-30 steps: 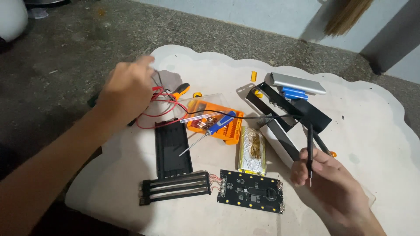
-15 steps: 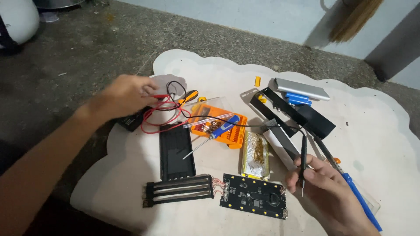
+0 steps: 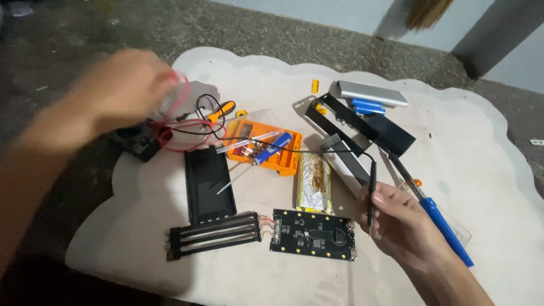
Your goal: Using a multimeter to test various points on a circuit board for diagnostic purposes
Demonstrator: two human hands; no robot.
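Note:
My right hand [image 3: 399, 218] grips a thin black test probe [image 3: 372, 190], held upright, with its black lead running left across the mat. My left hand [image 3: 122, 90] is blurred at the upper left, closed on a red probe lead [image 3: 181, 139] above a dark meter [image 3: 136, 143]. Between the hands lie a black circuit board [image 3: 313, 234], a black battery holder [image 3: 215, 233] wired to it, and a black case shell [image 3: 208, 184].
A white scalloped mat [image 3: 470, 164] covers a rough grey floor. On it lie an orange bit-set tray [image 3: 263, 147] with a blue screwdriver, a foil-wrapped cell [image 3: 314, 178], a silver case [image 3: 371, 93], blue cells [image 3: 367, 106], black case panels [image 3: 362, 124] and a blue-handled tool [image 3: 439, 218].
My left hand has lifted up and to the left with the red lead, now blurred. My right hand still holds the black probe, shifted slightly left.

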